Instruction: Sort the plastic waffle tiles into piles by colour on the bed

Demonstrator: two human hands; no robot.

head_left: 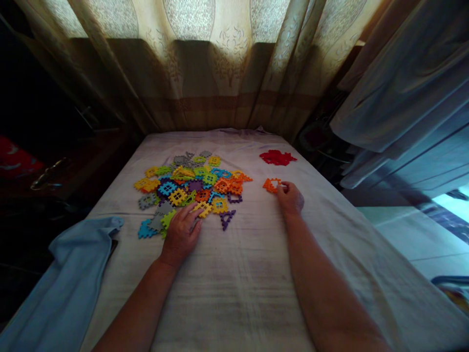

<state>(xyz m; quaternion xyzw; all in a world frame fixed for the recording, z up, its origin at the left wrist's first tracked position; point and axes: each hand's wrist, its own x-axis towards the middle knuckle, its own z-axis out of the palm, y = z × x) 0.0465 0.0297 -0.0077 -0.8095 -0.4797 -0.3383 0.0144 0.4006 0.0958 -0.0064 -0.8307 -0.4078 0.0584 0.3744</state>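
A heap of plastic interlocking building tiles point(195, 186) in grey, yellow, green, blue, purple and orange spreads over the left half of the cloth. My left hand point(182, 232) rests on the heap's near edge, fingers stretched over green and yellow tiles. To the right, my right hand point(290, 197) pinches the right edge of an orange tile point(271, 185), down at the cloth. Beyond it lies a separate pile of red tiles point(277, 157). A purple triangular tile point(226, 219) lies at the heap's near right side.
A pale sheet covers the table point(227, 293). Light blue fabric point(73, 274) hangs over its left edge, with a dark object partly beneath. Patterned curtains point(220, 78) hang behind the far edge. Garments point(399, 83) hang at the right.
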